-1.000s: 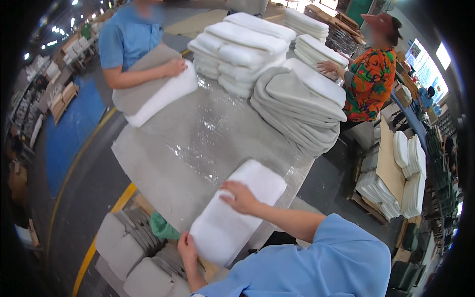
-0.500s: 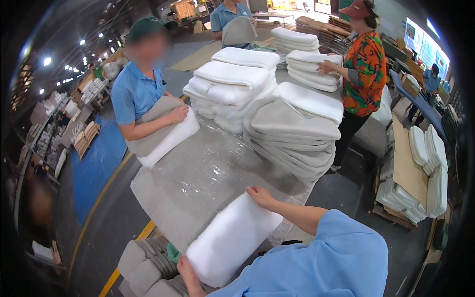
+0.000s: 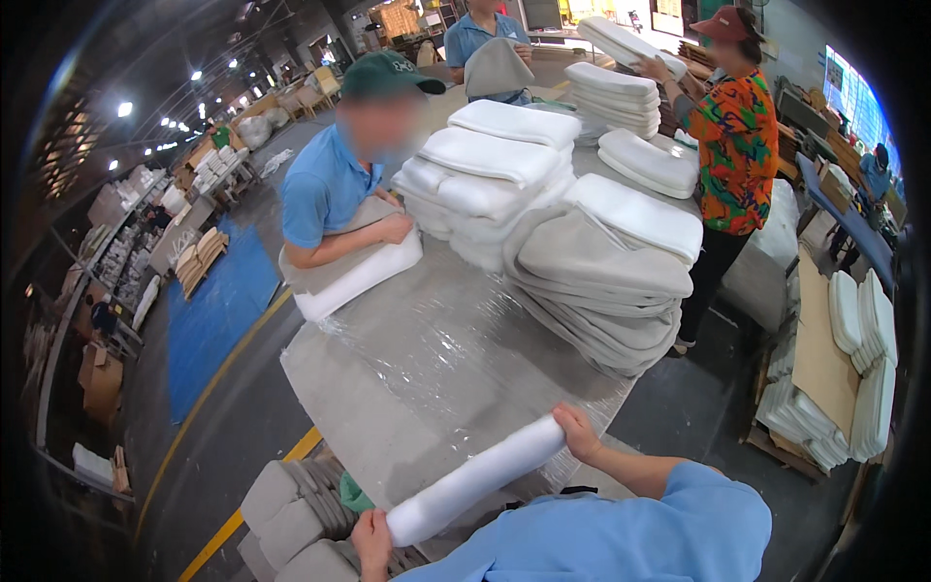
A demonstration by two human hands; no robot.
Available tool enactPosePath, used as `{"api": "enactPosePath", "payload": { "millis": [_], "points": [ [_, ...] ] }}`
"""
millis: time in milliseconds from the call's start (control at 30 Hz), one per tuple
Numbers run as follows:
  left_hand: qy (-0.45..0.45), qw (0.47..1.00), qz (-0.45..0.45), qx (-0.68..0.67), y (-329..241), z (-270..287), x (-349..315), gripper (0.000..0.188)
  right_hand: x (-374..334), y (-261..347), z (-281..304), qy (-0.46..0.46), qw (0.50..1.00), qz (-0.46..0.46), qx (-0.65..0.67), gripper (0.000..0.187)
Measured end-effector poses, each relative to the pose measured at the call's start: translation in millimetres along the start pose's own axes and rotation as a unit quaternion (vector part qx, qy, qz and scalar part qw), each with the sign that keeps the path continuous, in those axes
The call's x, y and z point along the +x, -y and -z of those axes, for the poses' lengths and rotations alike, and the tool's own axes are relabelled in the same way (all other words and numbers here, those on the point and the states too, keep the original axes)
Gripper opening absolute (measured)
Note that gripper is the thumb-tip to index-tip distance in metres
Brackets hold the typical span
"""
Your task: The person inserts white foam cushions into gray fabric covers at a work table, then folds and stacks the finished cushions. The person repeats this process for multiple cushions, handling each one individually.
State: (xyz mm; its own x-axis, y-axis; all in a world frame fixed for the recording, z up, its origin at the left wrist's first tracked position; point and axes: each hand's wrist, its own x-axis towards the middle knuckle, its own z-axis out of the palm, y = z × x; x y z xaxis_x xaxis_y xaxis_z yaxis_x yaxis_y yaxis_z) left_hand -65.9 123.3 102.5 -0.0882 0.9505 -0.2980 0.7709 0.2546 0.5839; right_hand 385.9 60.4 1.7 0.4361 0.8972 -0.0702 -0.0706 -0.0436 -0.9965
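Observation:
A soft white padding sheet is stretched between my hands at the near edge of the table, and only a narrow strip of it shows. My left hand is closed around its lower left end. At its far right end, my right hand grips the corner. Under and beyond the pad spreads the plastic-covered grey tabletop. Beside my left hand lie a green cloth and several grey fabric covers.
Ahead stand a stack of white pads and a pile of grey covers. A co-worker at the left works a white pad into a grey cover; another lifts a white pad at the right. A loaded pallet sits on the right.
The pad I hold has turned from its broad face to a narrow strip, and my right hand has moved right and nearer. The right-hand co-worker has raised a pad off a stack.

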Motion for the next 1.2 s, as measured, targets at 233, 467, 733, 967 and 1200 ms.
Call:
{"api": "enactPosePath", "payload": {
  "millis": [233,467,733,967,1200],
  "points": [
    [0.074,0.889,-0.45,0.044,-112,-40,-28,0.049,-3,20,28,0.081,0.991,-0.055,-0.089,0.035],
    [0.139,0.905,-0.332,0.227,-104,-55,-38,0.051,-11,142,-20,0.297,0.779,0.332,-0.441,0.06],
    [0.161,0.902,-0.334,0.221,-88,-69,-46,0.053,-38,117,-71,0.458,0.661,0.188,-0.564,0.069],
    [0.183,0.906,-0.286,0.252,-104,-67,-53,0.047,-31,111,-91,0.536,0.644,0.186,-0.514,0.066],
    [0.191,0.902,-0.282,0.266,-102,-68,-56,0.046,-1,125,-92,0.656,0.643,0.031,-0.394,0.083]
  ]
}}
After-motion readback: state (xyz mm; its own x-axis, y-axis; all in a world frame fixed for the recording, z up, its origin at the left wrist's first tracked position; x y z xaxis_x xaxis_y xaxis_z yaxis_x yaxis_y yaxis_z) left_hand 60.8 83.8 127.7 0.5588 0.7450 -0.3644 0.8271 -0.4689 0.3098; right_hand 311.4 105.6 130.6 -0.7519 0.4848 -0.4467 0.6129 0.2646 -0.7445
